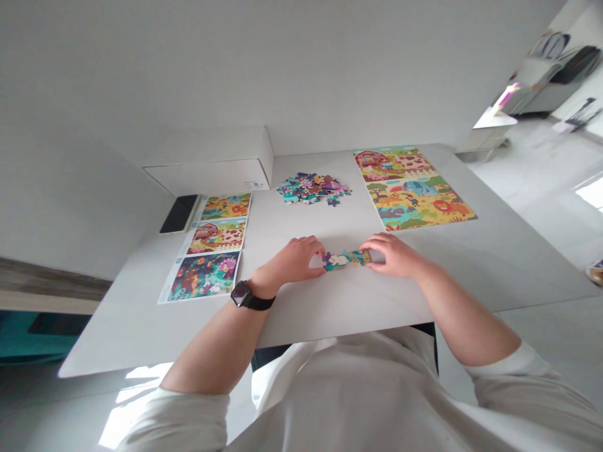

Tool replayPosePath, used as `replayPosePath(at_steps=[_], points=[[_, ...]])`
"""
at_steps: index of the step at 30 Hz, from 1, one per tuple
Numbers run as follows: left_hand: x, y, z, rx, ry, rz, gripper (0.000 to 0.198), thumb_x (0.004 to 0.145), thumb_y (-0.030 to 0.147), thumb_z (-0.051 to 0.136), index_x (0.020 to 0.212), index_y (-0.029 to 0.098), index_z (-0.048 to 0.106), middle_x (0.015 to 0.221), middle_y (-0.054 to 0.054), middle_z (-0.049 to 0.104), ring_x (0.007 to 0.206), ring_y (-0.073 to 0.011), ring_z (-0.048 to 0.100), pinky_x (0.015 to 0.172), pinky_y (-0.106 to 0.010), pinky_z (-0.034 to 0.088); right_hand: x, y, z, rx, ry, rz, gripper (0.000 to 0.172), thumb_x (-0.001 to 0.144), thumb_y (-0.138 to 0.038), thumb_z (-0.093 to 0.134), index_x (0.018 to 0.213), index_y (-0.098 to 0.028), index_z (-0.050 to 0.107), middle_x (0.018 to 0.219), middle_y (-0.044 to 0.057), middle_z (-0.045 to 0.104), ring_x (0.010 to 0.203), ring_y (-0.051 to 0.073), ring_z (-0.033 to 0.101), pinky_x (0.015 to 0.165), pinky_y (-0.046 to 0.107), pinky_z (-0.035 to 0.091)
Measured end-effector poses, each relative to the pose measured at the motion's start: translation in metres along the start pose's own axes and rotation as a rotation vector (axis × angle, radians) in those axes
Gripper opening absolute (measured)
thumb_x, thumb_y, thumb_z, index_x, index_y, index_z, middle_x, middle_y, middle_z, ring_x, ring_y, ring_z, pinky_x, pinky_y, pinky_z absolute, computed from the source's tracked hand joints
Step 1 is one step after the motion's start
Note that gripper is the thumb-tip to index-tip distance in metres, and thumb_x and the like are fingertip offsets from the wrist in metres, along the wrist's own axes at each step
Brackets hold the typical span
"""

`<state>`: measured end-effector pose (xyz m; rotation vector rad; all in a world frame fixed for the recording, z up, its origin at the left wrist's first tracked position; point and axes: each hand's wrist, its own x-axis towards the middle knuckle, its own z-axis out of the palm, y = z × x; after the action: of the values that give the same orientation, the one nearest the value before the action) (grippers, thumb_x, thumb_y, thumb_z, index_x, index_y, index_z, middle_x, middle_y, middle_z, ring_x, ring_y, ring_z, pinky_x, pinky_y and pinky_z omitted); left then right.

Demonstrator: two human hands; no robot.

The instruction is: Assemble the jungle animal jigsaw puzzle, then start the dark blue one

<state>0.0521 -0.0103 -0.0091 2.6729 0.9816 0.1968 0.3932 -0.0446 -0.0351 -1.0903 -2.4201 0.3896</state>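
Note:
A short strip of joined jigsaw pieces [347, 260], with a white animal on teal, lies in front of me on the table. At its left end, the thumb and fingers of my left hand [301, 258] close on the edge. My right hand [393, 254] pinches the other end the same way. A heap of loose jigsaw pieces [313, 188] lies beyond the strip. To the right are two assembled puzzle pictures [417, 188], a farm scene above a savanna scene. Three printed reference pictures [205, 276] lie in a column left of my left hand.
A white box [211, 176] stands at the back left against the wall. In front of it a dark-screened phone [179, 213] lies beside the printed sheets. The table's near edge [330, 337] runs just before my body. Further right, a low white cabinet [490, 129] stands away from the table.

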Motion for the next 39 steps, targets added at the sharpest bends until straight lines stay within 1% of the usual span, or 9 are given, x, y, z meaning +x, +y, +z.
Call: replayPosePath(at_steps=[5,14,20,23,25,30,32,35,39], points=[[0.0,-0.001,-0.001,0.001,-0.024,0.002,0.03,0.094,0.043,0.077,0.116,0.023,0.072,0.122,-0.009,0.073,0.114,-0.0289,0.071,0.101,-0.042,0.051,0.0,-0.002,-0.002,0.003,-0.024,0.016,0.038,0.085,-0.018,0.079,0.122,-0.027,0.077,0.116,0.009,0.08,0.108,0.03,0.076,0.099,0.045,0.059],[-0.001,-0.002,0.001,-0.014,-0.014,0.009,0.029,0.094,0.041,0.078,0.116,0.024,0.073,0.121,-0.008,0.073,0.114,-0.0277,0.071,0.101,-0.041,0.049,-0.001,0.001,-0.001,0.011,-0.035,0.003,0.037,0.087,-0.021,0.079,0.123,-0.028,0.077,0.117,0.008,0.08,0.108,0.029,0.076,0.1,0.045,0.059],[-0.001,-0.002,0.0,-0.015,-0.02,0.011,0.03,0.094,0.042,0.08,0.116,0.024,0.073,0.122,-0.008,0.074,0.116,-0.0288,0.071,0.101,-0.041,0.05,0.0,0.0,-0.003,0.011,-0.05,0.007,0.036,0.087,-0.022,0.079,0.123,-0.028,0.078,0.116,0.009,0.08,0.108,0.029,0.076,0.1,0.045,0.059],[-0.002,-0.003,-0.001,-0.022,-0.005,0.011,0.033,0.095,0.045,0.08,0.118,0.023,0.072,0.123,-0.008,0.074,0.116,-0.0287,0.072,0.101,-0.041,0.05,0.002,-0.005,-0.012,0.025,-0.019,-0.009,0.033,0.092,-0.027,0.077,0.125,-0.029,0.078,0.118,0.009,0.079,0.109,0.029,0.076,0.101,0.045,0.059],[-0.004,-0.004,-0.003,-0.016,0.036,-0.007,0.033,0.096,0.046,0.079,0.119,0.022,0.071,0.122,-0.008,0.074,0.114,-0.028,0.072,0.101,-0.041,0.051,0.005,-0.007,-0.023,0.014,0.016,-0.008,0.031,0.096,-0.031,0.074,0.127,-0.03,0.078,0.12,0.009,0.078,0.111,0.028,0.075,0.102,0.045,0.06],[-0.007,-0.009,-0.008,0.033,0.156,-0.101,0.024,0.101,0.042,0.072,0.113,0.022,0.073,0.117,-0.009,0.073,0.108,-0.0276,0.072,0.099,-0.042,0.052,0.019,-0.004,-0.055,-0.097,0.043,-0.012,0.025,0.102,-0.035,0.069,0.124,-0.029,0.079,0.119,0.009,0.079,0.111,0.029,0.075,0.104,0.047,0.059],[-0.007,-0.01,-0.01,0.043,0.195,-0.144,0.019,0.102,0.039,0.069,0.111,0.022,0.073,0.115,-0.009,0.072,0.106,-0.0271,0.072,0.098,-0.041,0.054,0.028,0.001,-0.066,-0.135,0.045,-0.012,0.023,0.102,-0.036,0.067,0.121,-0.029,0.08,0.117,0.009,0.08,0.11,0.029,0.075,0.102,0.046,0.059],[-0.006,-0.011,-0.01,0.04,0.228,-0.198,0.016,0.103,0.034,0.066,0.109,0.022,0.074,0.114,-0.009,0.072,0.103,-0.0261,0.073,0.095,-0.04,0.056,0.046,0.007,-0.078,-0.17,0.035,0.004,0.023,0.103,-0.038,0.066,0.117,-0.028,0.081,0.113,0.008,0.081,0.102,0.027,0.076,0.095,0.043,0.059],[-0.005,-0.012,-0.009,0.014,0.235,-0.248,0.018,0.104,0.034,0.063,0.109,0.023,0.076,0.113,-0.009,0.072,0.101,-0.0251,0.073,0.091,-0.037,0.058,0.075,0.014,-0.085,-0.2,0.007,0.057,0.026,0.102,-0.04,0.065,0.118,-0.027,0.081,0.114,0.008,0.082,0.099,0.026,0.076,0.093,0.04,0.059]])
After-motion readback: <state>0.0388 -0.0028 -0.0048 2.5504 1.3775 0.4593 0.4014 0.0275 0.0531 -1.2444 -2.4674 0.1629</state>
